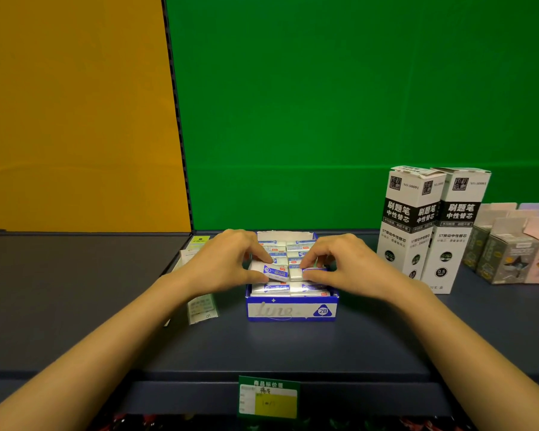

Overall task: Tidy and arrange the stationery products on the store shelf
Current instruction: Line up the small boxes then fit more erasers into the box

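Left hand point(227, 262), right hand point(349, 265) pinch erasers point(274, 272) atop box point(293, 311).

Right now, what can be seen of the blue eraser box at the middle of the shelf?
The eraser box is an open-topped cardboard tray, blue, its pale front panel bearing silvery script and a 2B mark. It stands level on the dark shelf, front toward the camera, white back flap raised. Two columns of sleeved white erasers fill it. The left hand grips a tilted eraser above the rows; the right hand pinches a second eraser beside it. Whether either hand touches the box itself is unclear.
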{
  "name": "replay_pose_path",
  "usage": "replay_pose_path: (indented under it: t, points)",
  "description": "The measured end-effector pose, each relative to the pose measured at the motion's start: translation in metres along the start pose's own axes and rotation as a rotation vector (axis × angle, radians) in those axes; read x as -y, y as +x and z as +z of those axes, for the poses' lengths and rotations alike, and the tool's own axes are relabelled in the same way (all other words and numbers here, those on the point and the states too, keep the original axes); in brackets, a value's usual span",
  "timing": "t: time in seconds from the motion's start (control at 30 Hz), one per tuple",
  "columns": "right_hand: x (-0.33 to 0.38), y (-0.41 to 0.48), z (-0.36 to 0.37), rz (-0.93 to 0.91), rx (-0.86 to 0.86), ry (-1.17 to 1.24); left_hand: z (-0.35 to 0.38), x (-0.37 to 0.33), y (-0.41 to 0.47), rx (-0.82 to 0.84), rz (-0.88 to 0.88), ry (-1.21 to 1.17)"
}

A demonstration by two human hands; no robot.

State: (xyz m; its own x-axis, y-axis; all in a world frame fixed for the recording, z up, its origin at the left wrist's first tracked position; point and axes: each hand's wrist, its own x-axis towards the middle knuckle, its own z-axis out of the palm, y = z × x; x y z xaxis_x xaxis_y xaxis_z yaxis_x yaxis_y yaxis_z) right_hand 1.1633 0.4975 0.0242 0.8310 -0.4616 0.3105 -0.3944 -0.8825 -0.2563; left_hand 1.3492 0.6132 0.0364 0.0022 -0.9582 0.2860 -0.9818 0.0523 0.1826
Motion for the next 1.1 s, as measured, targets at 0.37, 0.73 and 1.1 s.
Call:
replay_pose_path:
  t: [0.37,0.73,1.1]
  points:
    - [-0.002,-0.003,0.003,0.026,-0.025,0.118,0.008,0.002,0.004,0.041,-0.005,0.080]
    - [-0.003,-0.005,0.005,0.018,-0.064,0.091,0.006,-0.002,0.007,0.092,0.051,0.131]
    - [-0.001,-0.005,0.005,0.021,-0.066,0.016,0.005,-0.012,0.005,0.104,0.101,0.339]
